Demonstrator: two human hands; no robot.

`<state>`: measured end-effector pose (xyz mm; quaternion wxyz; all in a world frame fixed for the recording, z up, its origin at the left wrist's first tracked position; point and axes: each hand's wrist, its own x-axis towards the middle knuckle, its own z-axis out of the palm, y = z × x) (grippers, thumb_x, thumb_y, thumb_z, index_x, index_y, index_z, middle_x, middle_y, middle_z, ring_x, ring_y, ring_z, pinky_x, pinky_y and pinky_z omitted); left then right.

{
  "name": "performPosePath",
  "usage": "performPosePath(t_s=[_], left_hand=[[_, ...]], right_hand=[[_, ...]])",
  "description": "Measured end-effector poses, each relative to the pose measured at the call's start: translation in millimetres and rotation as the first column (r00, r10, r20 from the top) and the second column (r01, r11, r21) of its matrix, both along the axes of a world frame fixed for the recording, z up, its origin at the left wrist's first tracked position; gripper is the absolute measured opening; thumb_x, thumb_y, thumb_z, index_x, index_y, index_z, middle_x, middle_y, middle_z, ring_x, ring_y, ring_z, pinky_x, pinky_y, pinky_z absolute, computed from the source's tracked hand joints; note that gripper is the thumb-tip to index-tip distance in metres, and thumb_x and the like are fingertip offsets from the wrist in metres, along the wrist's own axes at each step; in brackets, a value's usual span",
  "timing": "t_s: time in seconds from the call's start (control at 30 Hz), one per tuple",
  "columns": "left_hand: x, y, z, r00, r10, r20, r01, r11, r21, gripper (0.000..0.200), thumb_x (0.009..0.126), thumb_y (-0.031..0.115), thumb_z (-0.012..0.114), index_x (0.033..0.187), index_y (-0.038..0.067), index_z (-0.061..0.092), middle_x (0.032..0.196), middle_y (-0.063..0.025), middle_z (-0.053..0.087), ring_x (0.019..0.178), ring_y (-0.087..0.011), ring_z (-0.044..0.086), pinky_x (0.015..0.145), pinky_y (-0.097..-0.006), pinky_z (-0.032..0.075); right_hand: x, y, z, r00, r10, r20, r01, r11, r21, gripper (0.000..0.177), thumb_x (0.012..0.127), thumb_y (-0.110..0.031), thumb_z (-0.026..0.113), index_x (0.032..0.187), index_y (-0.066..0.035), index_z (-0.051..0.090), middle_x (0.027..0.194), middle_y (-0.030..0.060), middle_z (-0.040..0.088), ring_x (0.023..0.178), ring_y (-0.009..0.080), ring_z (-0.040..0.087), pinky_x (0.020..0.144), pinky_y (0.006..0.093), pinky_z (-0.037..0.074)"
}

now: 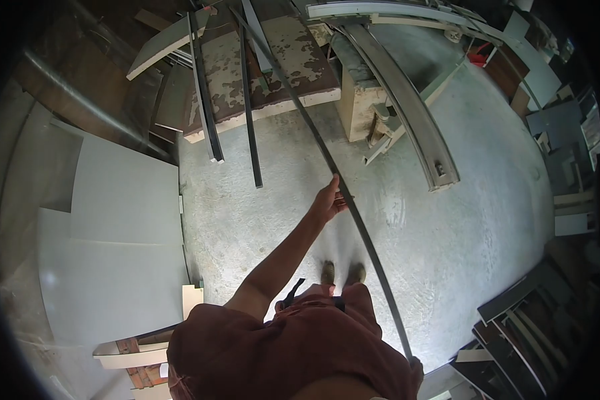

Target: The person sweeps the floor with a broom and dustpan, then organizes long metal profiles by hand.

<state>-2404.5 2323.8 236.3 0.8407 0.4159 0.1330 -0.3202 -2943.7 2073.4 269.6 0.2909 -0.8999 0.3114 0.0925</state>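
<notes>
A long, thin dark metal strip [373, 257] runs diagonally from the top of the view down to the lower right. My left hand [328, 201] is stretched out ahead and closed around the strip about halfway along it. The strip's near end stops beside the right edge of my red shirt [300, 353], and my right hand does not show there. My feet [343, 273] stand on the concrete floor [460, 240] just below the held strip.
Two dark bars [207, 100] lean on a worn, paint-flaked wooden board [280, 60] ahead. A curved grey channel [413, 120] lies to the right of it. Large grey panels [113, 253] cover the left side. Stacked boards [527, 320] sit at lower right.
</notes>
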Motion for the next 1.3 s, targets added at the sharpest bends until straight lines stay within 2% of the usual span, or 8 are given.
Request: performPosePath(t_s=[0.1, 0.17, 0.2, 0.43, 0.57, 0.63, 0.8, 1.3], left_hand=[[-25, -6, 21, 0.995, 0.068, -0.067, -0.056, 0.984, 0.167, 0.06, 0.081, 0.051, 0.048, 0.113, 0.001, 0.038, 0.099, -0.0154, 0.052, 0.081, -0.0263, 0.057, 0.072, -0.0391, 0.049], [-32, -2, 11, 0.998, 0.047, -0.047, -0.04, 0.989, 0.142, 0.057, 0.082, 0.049, 0.047, 0.11, 0.0, 0.039, 0.099, -0.0155, 0.053, 0.082, -0.027, 0.058, 0.071, -0.0394, 0.05], [-34, 0, 6, 0.998, 0.04, -0.055, -0.033, 0.992, 0.125, 0.058, 0.082, 0.049, 0.048, 0.111, 0.0, 0.038, 0.101, -0.0157, 0.051, 0.083, -0.0273, 0.058, 0.072, -0.0401, 0.049], [-76, 4, -4, 0.999, -0.003, -0.053, 0.012, 0.985, 0.169, 0.053, 0.084, 0.047, 0.045, 0.108, 0.0, 0.039, 0.095, -0.0143, 0.053, 0.082, -0.0282, 0.058, 0.073, -0.0409, 0.048], [-112, 0, -5, 0.999, -0.016, -0.044, 0.025, 0.978, 0.206, 0.048, 0.086, 0.046, 0.042, 0.101, 0.0, 0.041, 0.092, -0.0155, 0.054, 0.075, -0.0261, 0.06, 0.067, -0.0382, 0.051], [-130, 0, -4, 0.998, -0.022, -0.059, 0.032, 0.986, 0.161, 0.048, 0.086, 0.046, 0.042, 0.101, 0.0, 0.041, 0.09, -0.0154, 0.053, 0.076, -0.0266, 0.06, 0.068, -0.0384, 0.051], [-169, 5, 14, 0.996, -0.086, -0.016, 0.088, 0.97, 0.227, 0.048, 0.084, 0.049, 0.044, 0.099, 0.003, 0.041, 0.086, -0.0104, 0.052, 0.077, -0.0256, 0.057, 0.076, -0.041, 0.046], [-194, -5, 34, 0.961, -0.237, 0.142, 0.179, 0.925, 0.335, 0.058, 0.077, 0.056, 0.051, 0.105, 0.005, 0.043, 0.087, -0.0077, 0.055, 0.079, -0.0218, 0.058, 0.07, -0.0393, 0.043]], right_hand=[[-53, 28, -34, 0.997, -0.075, -0.015, 0.075, 0.996, 0.05, 0.024, 0.086, -0.021, 0.051, 0.107, -0.012, 0.054, 0.102, 0.018, 0.055, 0.086, 0.0305, 0.054, 0.079, 0.0363, 0.047], [-128, 34, -144, 0.737, -0.651, 0.182, 0.412, 0.646, 0.643, 0.019, 0.088, -0.019, 0.049, 0.1, -0.007, 0.057, 0.092, 0.0124, 0.059, 0.082, 0.0192, 0.055, 0.071, 0.0313, 0.046], [-116, 36, -118, 0.91, -0.397, 0.115, 0.351, 0.889, 0.294, 0.024, 0.089, -0.022, 0.046, 0.1, -0.003, 0.055, 0.085, 0.0064, 0.059, 0.076, 0.0128, 0.053, 0.064, 0.027, 0.044], [-63, 60, -29, 0.978, -0.206, -0.017, 0.206, 0.979, -0.01, 0.023, 0.072, -0.011, 0.061, 0.095, -0.008, 0.054, 0.077, 0.0122, 0.056, 0.072, 0.0306, 0.055, 0.063, 0.0403, 0.044], [-117, 53, -70, 0.975, -0.224, -0.009, 0.223, 0.975, -0.005, 0.021, 0.072, -0.011, 0.062, 0.091, -0.01, 0.056, 0.075, 0.0112, 0.056, 0.069, 0.0294, 0.056, 0.061, 0.0402, 0.044], [-135, 53, -84, 0.912, -0.265, -0.312, 0.269, 0.963, -0.031, 0.022, 0.07, -0.013, 0.065, 0.09, -0.01, 0.056, 0.075, 0.0109, 0.057, 0.069, 0.0286, 0.056, 0.061, 0.0399, 0.044], [-171, 71, -101, 0.871, -0.442, -0.211, 0.455, 0.89, 0.012, 0.02, 0.073, -0.02, 0.062, 0.091, -0.012, 0.056, 0.077, 0.0125, 0.058, 0.073, 0.0304, 0.057, 0.063, 0.0399, 0.045], [-202, 119, -50, 0.918, -0.373, -0.137, 0.373, 0.927, -0.025, 0.018, 0.077, -0.022, 0.059, 0.091, -0.013, 0.054, 0.071, 0.014, 0.06, 0.068, 0.0319, 0.059, 0.058, 0.0407, 0.043]])
